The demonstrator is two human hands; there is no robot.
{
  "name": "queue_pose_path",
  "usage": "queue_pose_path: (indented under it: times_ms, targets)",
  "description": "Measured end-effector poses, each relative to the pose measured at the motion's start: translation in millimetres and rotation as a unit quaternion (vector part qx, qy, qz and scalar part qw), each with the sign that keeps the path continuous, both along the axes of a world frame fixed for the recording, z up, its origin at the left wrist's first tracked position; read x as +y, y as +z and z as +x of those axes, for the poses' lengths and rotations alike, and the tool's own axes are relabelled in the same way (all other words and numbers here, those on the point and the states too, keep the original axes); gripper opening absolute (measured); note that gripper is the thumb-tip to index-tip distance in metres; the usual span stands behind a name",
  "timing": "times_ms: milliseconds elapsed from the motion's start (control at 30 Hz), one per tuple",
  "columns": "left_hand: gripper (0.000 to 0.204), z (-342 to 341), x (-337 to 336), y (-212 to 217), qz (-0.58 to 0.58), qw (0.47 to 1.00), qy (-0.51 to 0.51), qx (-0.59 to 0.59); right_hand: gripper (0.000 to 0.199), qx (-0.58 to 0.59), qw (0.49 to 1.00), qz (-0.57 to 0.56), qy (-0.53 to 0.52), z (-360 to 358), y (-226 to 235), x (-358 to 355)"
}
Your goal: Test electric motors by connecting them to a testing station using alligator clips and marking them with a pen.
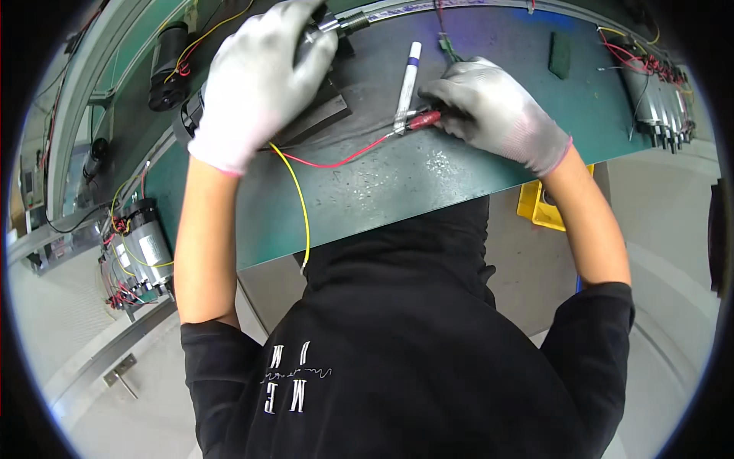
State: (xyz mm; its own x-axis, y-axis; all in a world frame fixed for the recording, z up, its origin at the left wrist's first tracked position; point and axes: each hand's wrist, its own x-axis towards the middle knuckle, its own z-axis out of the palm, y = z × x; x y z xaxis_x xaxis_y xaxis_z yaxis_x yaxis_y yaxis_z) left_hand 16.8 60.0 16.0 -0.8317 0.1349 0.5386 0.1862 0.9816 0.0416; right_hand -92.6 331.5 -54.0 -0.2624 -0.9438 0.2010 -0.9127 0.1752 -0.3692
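L hand (260, 80), grey-gloved, wraps down over a dark cylindrical motor w/ metal shaft (325, 30) at far edge of green workbench (382, 191). R hand (497, 111), gloved too, pinches the red sleeved terminal (424, 119) of a thin red wire (344, 159), just beside a white marker pen (407, 84). Yellow wire (300, 200) trails off the front edge.

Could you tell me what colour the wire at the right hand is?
Red wire, at the right hand; head view.
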Motion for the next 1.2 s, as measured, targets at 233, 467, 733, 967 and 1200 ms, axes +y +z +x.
queue_pose_path:
  times_ms: [233,467,733,967,1200]
  targets:
    - [0.036,-14.3,-32.5,-9.4,0.162,0.982,-0.031,-0.095,0.045,-0.032,0.987,-0.159,0.011,-29.4,66.4,-13.7]
    - [0.019,-18.6,-30.7,-20.2,-0.182,0.979,0.091,-0.014,0.077,0.335,0.872,-0.34,-0.106,-110.2,153.1,-82.2]
    - [0.036,12.9,-13.2,-9.2,0.014,0.958,0.28,-0.067,0.097,0.208,0.92,-0.262,-0.205,-107.5,177.4,-112.0]
    - [0.04,10.5,-13.9,-4.8,0.038,0.96,0.272,-0.052,0.049,-0.155,0.975,-0.104,-0.122,-59.2,75.9,-93.5]
    - [0.042,11.3,-15.1,-10.0,0.068,0.956,0.274,-0.084,0.053,-0.642,0.747,0.005,-0.173,-42.0,24.5,-105.9]
